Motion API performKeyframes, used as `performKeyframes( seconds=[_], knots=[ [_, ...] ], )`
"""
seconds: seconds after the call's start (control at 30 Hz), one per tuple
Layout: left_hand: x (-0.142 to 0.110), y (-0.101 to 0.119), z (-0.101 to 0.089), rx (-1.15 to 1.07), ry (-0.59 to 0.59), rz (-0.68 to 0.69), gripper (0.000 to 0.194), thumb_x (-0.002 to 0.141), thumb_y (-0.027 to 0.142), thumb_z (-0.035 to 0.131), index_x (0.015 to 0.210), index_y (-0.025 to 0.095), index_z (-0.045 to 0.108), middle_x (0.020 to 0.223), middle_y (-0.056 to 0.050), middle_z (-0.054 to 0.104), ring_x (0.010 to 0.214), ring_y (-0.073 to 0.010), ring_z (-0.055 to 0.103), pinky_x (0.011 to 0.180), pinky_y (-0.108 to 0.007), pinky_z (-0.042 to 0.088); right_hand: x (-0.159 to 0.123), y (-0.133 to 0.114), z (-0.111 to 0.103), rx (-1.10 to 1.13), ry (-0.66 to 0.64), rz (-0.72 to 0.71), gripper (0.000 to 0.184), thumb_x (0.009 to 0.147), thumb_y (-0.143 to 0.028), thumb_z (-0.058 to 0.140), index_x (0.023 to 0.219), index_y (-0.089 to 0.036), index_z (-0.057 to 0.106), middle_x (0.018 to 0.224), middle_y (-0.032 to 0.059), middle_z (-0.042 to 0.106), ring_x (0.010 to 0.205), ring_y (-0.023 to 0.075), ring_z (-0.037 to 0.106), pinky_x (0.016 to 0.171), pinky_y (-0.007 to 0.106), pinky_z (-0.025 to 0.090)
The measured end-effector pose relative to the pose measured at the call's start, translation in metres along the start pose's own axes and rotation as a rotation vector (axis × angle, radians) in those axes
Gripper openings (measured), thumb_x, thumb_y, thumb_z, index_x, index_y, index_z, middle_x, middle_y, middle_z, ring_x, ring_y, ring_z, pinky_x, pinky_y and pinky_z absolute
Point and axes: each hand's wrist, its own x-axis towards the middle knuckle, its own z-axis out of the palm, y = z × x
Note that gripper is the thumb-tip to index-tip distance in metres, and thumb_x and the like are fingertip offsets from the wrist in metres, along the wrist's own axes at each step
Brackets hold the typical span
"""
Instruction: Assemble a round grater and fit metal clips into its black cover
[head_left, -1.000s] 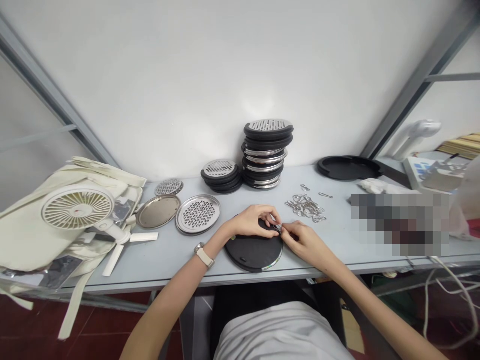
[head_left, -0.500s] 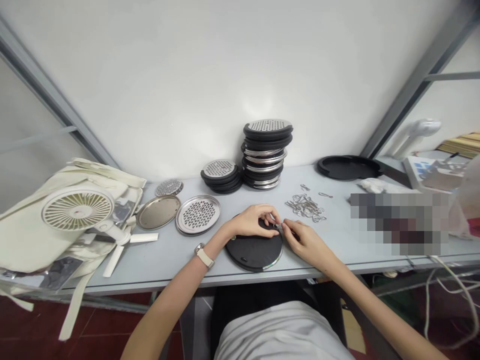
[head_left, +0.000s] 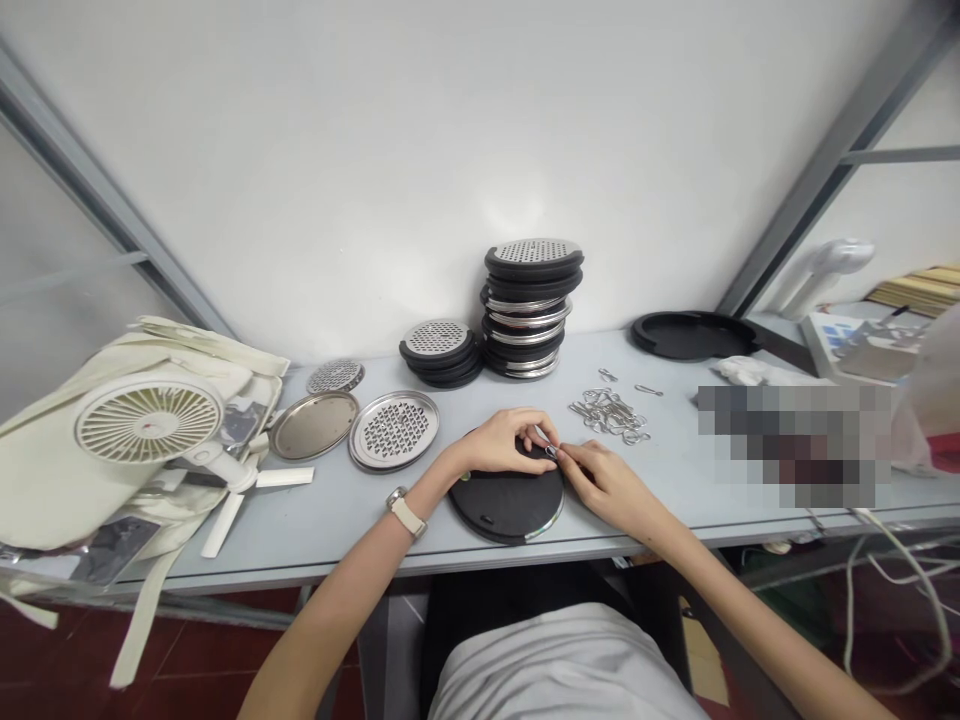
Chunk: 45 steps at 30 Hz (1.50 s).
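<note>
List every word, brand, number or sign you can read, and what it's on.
No text is readable.
White fan: small red mark on the hub, too small to read.
White box at far right: blue print, too blurred to read.
Black disc under the left hand: no legible lettering.
Pixelated patch at right: nothing readable.

Grey bench [head_left: 322, 520], black disc [head_left: 510, 500]
Near the back edge, the stack [head_left: 529, 290] is banded black and silver.

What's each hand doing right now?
Left hand: fingers curled over the black disc, by a small metal clip.
Right hand: fingertips pinched at that clip.
</note>
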Motion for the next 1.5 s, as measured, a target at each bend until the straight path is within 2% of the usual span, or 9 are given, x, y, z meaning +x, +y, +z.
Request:
performKeyframes(
  seconds=[0.43, 0.83, 1.5],
  knots=[
    [-0.0002, -0.0023, 0.0003, -0.101, -0.010, -0.050, 0.029, 0.067, 0.025, 0.072, 0.091, 0.014, 0.060, 0.089, -0.004, 0.061, 0.077, -0.0100, 0.054, 0.071, -0.024, 0.046, 0.0021, 0.0023, -0.0013, 0.035, -0.018, 0.013, 0.041, 0.098, -0.035, 0.028, 0.066, -0.021, 0.049, 0.057, 0.0003, 0.054, 0.058, 0.0170, 0.051, 0.063, 0.028, 0.037],
    [-0.0001, -0.0032, 0.0010, -0.124, -0.016, -0.054, 0.029, 0.067, 0.022, 0.072, 0.092, 0.013, 0.059, 0.089, -0.004, 0.061, 0.078, -0.0103, 0.055, 0.074, -0.025, 0.047, 0.0000, 0.0039, -0.0006, 0.037, -0.007, 0.005, 0.040, 0.098, -0.034, 0.029, 0.067, -0.021, 0.050, 0.060, 0.0005, 0.056, 0.063, 0.0173, 0.053, 0.067, 0.028, 0.039],
    [-0.0004, 0.0006, 0.0012, -0.147, -0.010, -0.063, 0.030, 0.066, 0.021, 0.073, 0.091, 0.013, 0.060, 0.088, -0.004, 0.061, 0.078, -0.0109, 0.055, 0.074, -0.026, 0.047, 0.0000, 0.0024, -0.0009, 0.026, 0.010, -0.031, 0.041, 0.098, -0.031, 0.029, 0.069, -0.020, 0.055, 0.060, 0.0016, 0.058, 0.060, 0.0172, 0.053, 0.069, 0.030, 0.040]
  ],
)
